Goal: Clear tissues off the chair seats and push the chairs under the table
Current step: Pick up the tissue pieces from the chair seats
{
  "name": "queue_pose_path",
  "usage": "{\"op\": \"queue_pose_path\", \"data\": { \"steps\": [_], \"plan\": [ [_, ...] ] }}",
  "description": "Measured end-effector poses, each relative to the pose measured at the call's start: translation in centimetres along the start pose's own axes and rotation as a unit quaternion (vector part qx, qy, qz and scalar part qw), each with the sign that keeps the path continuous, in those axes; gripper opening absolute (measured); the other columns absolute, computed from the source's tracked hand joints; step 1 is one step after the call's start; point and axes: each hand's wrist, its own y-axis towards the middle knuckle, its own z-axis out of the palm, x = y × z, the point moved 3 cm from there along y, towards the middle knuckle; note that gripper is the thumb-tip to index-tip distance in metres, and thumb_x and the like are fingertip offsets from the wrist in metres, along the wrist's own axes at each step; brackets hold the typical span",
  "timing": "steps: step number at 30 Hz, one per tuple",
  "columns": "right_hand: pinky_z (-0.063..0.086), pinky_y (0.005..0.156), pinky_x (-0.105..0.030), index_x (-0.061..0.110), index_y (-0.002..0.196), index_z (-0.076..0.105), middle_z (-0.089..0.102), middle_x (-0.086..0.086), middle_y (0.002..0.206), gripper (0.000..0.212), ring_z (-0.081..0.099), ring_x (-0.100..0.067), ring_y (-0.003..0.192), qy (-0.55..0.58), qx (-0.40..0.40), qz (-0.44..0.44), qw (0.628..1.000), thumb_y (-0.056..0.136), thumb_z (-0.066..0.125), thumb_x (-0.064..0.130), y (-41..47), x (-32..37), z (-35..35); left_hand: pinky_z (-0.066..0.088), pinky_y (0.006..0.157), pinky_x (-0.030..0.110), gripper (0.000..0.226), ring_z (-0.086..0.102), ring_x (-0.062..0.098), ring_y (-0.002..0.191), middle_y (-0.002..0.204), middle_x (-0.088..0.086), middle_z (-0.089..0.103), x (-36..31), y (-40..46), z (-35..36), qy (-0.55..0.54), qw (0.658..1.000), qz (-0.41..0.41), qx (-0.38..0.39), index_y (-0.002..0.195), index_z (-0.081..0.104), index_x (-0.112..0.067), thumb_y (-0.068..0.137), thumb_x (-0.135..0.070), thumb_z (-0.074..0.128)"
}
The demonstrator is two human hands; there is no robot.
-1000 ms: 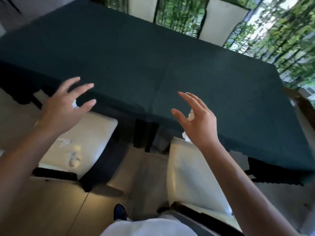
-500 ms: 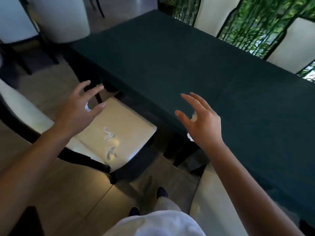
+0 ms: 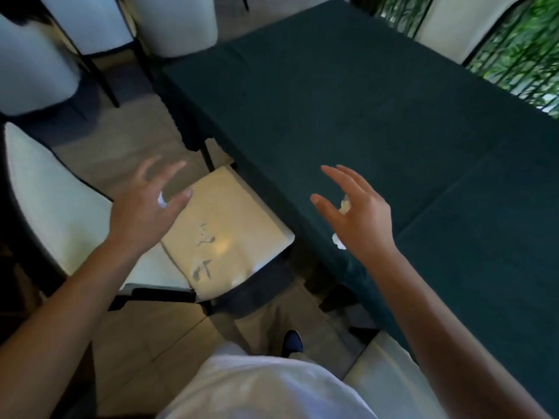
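- Worktop (image 3: 378, 122): covered by a dark green cloth; it runs from the upper centre to the right edge.
- Floor (image 3: 145, 337): beige tiles. Green foliage (image 3: 520, 55) shows behind dark bars at upper right.
- Chair (image 3: 230, 228): cream seat, dark frame, its far corner tucked under the worktop edge. White tissue scraps (image 3: 203, 252) lie on the seat.
- More pale chairs stand at upper left; another seat (image 3: 390, 379) is at lower right.
- Left hand (image 3: 145, 207): held above the chair seat, fingers spread; a small white tissue piece (image 3: 161, 201) is wedged beside the thumb.
- Right hand (image 3: 360, 213): raised over the worktop edge, index finger and thumb extended; a crumpled tissue (image 3: 344, 205) sits in the palm.
- No legible writing.
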Motion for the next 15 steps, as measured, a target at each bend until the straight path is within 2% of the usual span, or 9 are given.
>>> {"op": "queue_pose_path", "data": {
  "steps": [2, 5, 10, 12, 15],
  "plan": [
    [0.030, 0.083, -0.002, 0.045, 0.141, 0.055, 0.048, 0.017, 0.153, 0.051, 0.054, 0.004, 0.111, 0.010, 0.023, -0.017, 1.000, 0.092, 0.066, 0.054, 1.7, 0.8, 1.3, 0.048, 0.085, 0.041, 0.052, 0.057, 0.026, 0.124, 0.162, -0.005, 0.032, -0.3, -1.2, -0.1, 0.008, 1.000, -0.020, -0.014, 0.146, 0.048, -0.043, 0.096, -0.049, 0.061],
    [0.037, 0.095, -0.016, 0.043, 0.142, 0.055, 0.049, 0.015, 0.153, 0.052, 0.052, -0.003, 0.129, 0.017, 0.050, -0.054, 0.997, 0.093, 0.066, 0.053, 3.9, 2.6, 3.4, 0.042, 0.076, 0.033, 0.051, 0.065, 0.019, 0.100, 0.163, -0.006, 0.031, 0.5, -2.1, 0.1, 0.017, 0.997, -0.075, -0.033, 0.147, 0.048, -0.042, 0.097, -0.048, 0.060],
    [0.039, 0.100, -0.020, 0.040, 0.144, 0.054, 0.050, 0.009, 0.153, 0.054, 0.051, -0.007, 0.134, -0.009, 0.099, -0.105, 0.989, 0.093, 0.066, 0.053, 6.2, 4.7, 8.7, 0.043, 0.078, 0.034, 0.053, 0.056, 0.010, 0.080, 0.164, -0.003, 0.025, 3.6, -2.5, 1.4, -0.003, 0.985, -0.166, -0.046, 0.148, 0.043, -0.044, 0.098, -0.052, 0.056],
    [0.042, 0.101, -0.022, 0.039, 0.144, 0.054, 0.049, 0.007, 0.154, 0.055, 0.053, -0.009, 0.132, -0.011, 0.122, -0.122, 0.985, 0.092, 0.066, 0.053, 6.9, 5.6, 11.0, 0.049, 0.078, 0.035, 0.052, 0.064, 0.015, 0.087, 0.162, -0.005, 0.027, 4.3, -3.0, 2.2, -0.021, 0.983, -0.172, -0.060, 0.148, 0.045, -0.043, 0.098, -0.052, 0.057],
    [0.046, 0.099, -0.025, 0.038, 0.144, 0.053, 0.049, 0.007, 0.154, 0.056, 0.055, -0.010, 0.129, -0.012, 0.149, -0.131, 0.980, 0.092, 0.065, 0.054, 8.0, 7.4, 14.1, 0.055, 0.076, 0.036, 0.045, 0.066, 0.022, 0.107, 0.156, -0.004, 0.039, 5.9, -3.5, 3.3, -0.053, 0.978, -0.175, -0.098, 0.140, 0.058, -0.034, 0.096, -0.041, 0.065]
  ]
}}
